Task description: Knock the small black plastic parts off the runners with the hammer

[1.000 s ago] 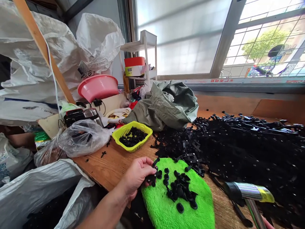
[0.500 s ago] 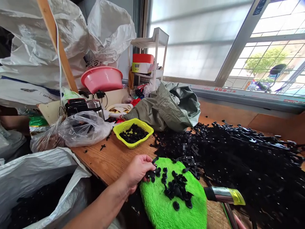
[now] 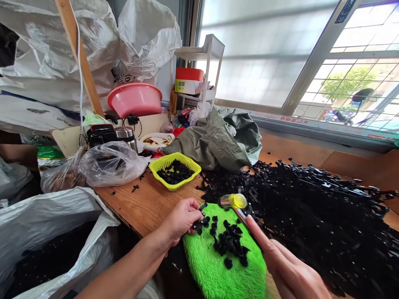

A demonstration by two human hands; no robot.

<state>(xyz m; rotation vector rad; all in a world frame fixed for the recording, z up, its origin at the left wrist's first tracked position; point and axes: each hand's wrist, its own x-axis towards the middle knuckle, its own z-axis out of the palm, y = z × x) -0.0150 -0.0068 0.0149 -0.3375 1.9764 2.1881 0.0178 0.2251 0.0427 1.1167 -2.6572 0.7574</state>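
At the upper left edge of a fuzzy green cloth pad (image 3: 215,270), my left hand (image 3: 184,216) pinches a small black plastic part (image 3: 202,207). My right hand (image 3: 289,265) is wrapped round the handle of a mallet, its index finger stretched along the shaft. The mallet's head (image 3: 237,201), with a clear yellow face, hangs over the pad's upper edge, right of my left hand. A cluster of small black round parts (image 3: 230,241) lies on the pad, and a few more sit close to my left fingers.
A large heap of black plastic parts (image 3: 305,207) covers the table's right side. Behind the pad stands a yellow basket (image 3: 187,182) with black parts inside. A grey-green woven sack (image 3: 215,137) lies further back. At lower left is an open white sack (image 3: 90,203).
My right hand has come into view and swung the mallet up and left, from beside the pad to over its top edge. My left hand stays nearly in place.
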